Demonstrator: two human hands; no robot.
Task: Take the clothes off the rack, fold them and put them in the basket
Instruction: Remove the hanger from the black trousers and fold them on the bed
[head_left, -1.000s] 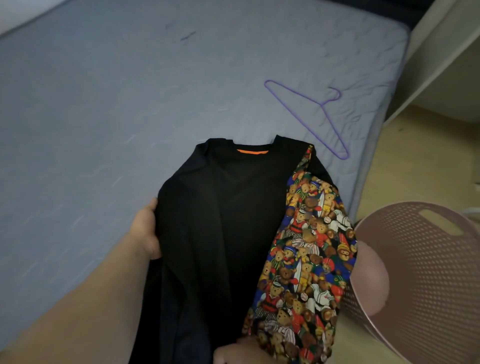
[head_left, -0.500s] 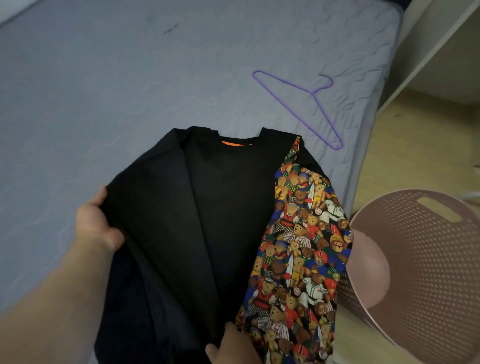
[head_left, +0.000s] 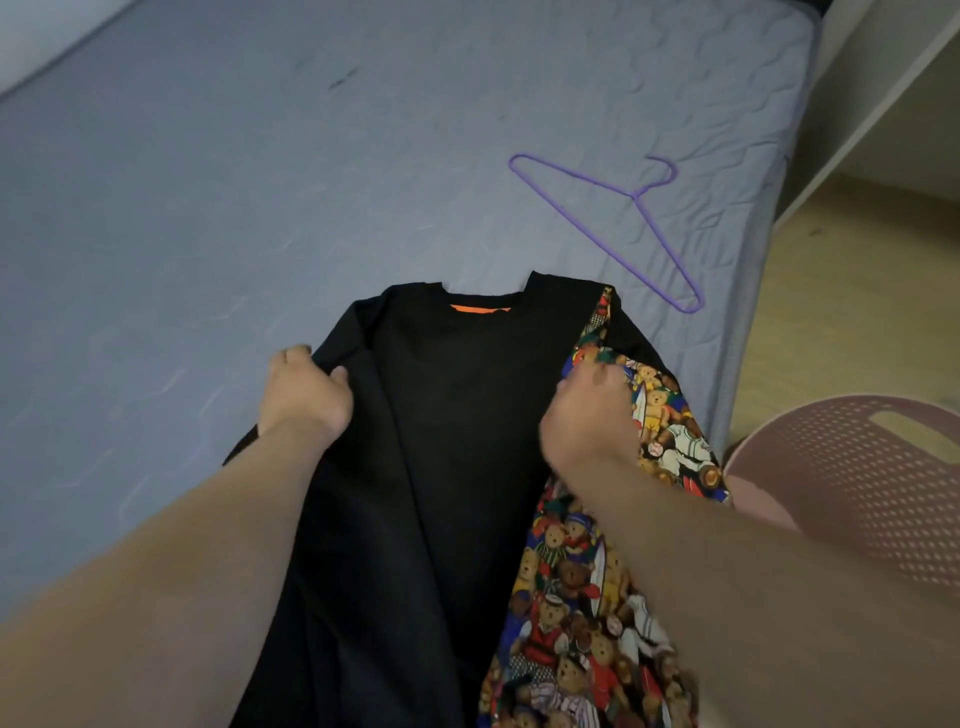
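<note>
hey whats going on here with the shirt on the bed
A person is folding a black shirt laid out on the bed. The left hand grips the shirt's left edge, and the right hand pinches the teddy-bear print part along its right side. A purple hanger lies on the bed beyond the shirt, apart from it. The pink basket stands on the floor to the right; the shirt is not in it yet.

Left fingers (head_left: 289, 359) partly tucked under shirt (head_left: 457, 415); right fingers (head_left: 592, 378) motion-blurred; basket (head_left: 857, 467), right of them, cropped.
</note>
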